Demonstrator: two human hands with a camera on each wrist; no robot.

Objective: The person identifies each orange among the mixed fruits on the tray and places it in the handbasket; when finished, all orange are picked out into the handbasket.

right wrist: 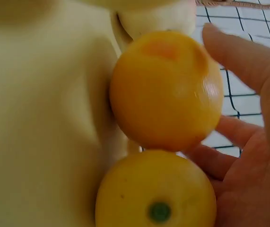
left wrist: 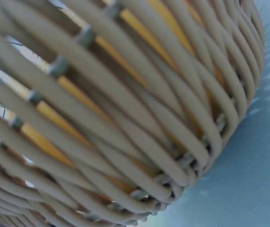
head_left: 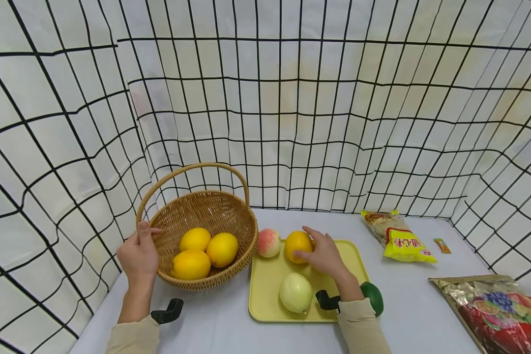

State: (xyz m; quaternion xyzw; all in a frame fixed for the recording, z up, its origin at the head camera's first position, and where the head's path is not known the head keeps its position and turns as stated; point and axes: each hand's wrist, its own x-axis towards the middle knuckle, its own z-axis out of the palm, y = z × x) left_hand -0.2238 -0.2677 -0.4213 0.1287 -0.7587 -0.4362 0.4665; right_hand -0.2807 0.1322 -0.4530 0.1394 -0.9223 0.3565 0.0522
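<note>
My left hand (head_left: 138, 255) grips the left side of a wicker basket (head_left: 203, 206) where its handle begins. The basket leans toward me, with lemons (head_left: 222, 250) inside; its woven wall (left wrist: 125, 118) fills the left wrist view. Over a yellow tray (head_left: 265, 309), my right hand (head_left: 325, 253) spreads thumb and fingers around an orange (head_left: 298, 247). In the right wrist view the thumb lies beside that orange (right wrist: 165, 90), and a second orange-yellow fruit (right wrist: 156, 194) with a green stem end sits below it. The hand mostly hides this second fruit from the head view.
A peach (head_left: 269, 243) is between basket and tray. On the tray lies a pale green pear-like fruit (head_left: 295, 293). A dark green fruit (head_left: 371, 298) is partly behind my right wrist. Rightward are a yellow food packet (head_left: 398, 238), a small orange packet (head_left: 442, 246) and a large red bag (head_left: 500, 314).
</note>
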